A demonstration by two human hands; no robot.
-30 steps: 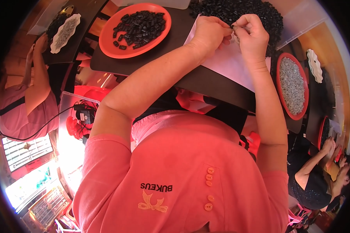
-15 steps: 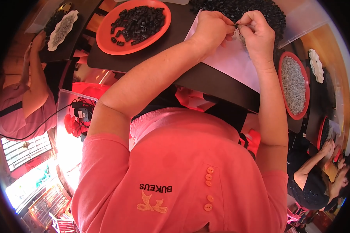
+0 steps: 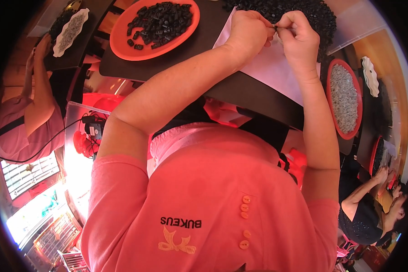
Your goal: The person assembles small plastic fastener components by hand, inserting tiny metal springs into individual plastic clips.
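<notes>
Presently, the left hand [image 3: 250, 35] and the right hand [image 3: 298, 40] meet at the upper centre-right of the frame. The left hand is nearly closed, with its fingertips pinched on a small dark piece [image 3: 275, 28]. The right hand has its index finger and thumb pressed together on the same piece, which sits between the two hands above a pale sheet [image 3: 269, 79]. Its exact shape is too small to tell.

Compared with one second earlier, both hands appear slightly higher in the frame and the pinch is maintained. The orange-red plate [image 3: 120, 36], upper left, appears shifted slightly up and to the left; its load of black parts [image 3: 165, 25] looks unchanged. The red dish [image 3: 347, 135] of grey parts [image 3: 343, 97], right side, appears slightly further right. The black pile [image 3: 324, 22] remains at the upper edge, behind the hands.
</notes>
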